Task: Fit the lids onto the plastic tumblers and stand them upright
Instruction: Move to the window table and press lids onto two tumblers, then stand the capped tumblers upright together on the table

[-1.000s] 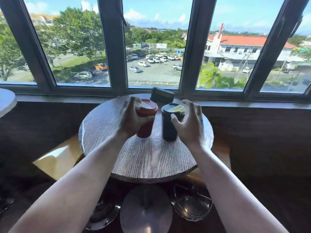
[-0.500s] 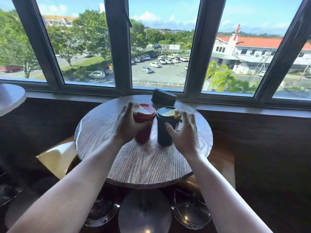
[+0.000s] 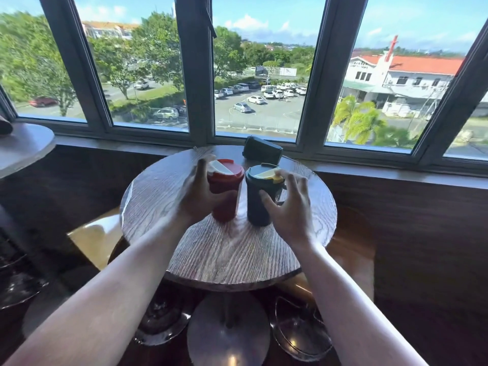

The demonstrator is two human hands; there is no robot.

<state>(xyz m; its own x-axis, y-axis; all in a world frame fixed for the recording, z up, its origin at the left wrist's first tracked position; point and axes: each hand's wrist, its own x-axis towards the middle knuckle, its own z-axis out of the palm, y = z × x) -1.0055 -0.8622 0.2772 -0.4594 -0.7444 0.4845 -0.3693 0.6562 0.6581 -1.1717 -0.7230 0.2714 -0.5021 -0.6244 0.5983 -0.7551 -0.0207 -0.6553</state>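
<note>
Two lidded tumblers stand upright side by side on the round wooden table [image 3: 227, 260]. The red tumbler [image 3: 229, 178] has a red lid with a white flap. My left hand [image 3: 196, 199], blurred by motion, is wrapped around its left side with the thumb across the front. The dark blue tumbler [image 3: 254, 207] carries a dark lid with a yellow flap. My right hand [image 3: 289, 210] is beside it on the right, fingers spread. The thumb tip is at the tumbler's side and a gap shows between palm and tumbler.
A dark case [image 3: 261, 153] lies at the table's far edge by the window sill [image 3: 396, 175]. Another round table [image 3: 23, 146] is at the left. Stool bases [image 3: 228, 328] sit under the table.
The fingers of my right hand have spread and come off the dark blue tumbler. My left hand stays on the red tumbler and is moving. The camera has shifted closer and to the left.
</note>
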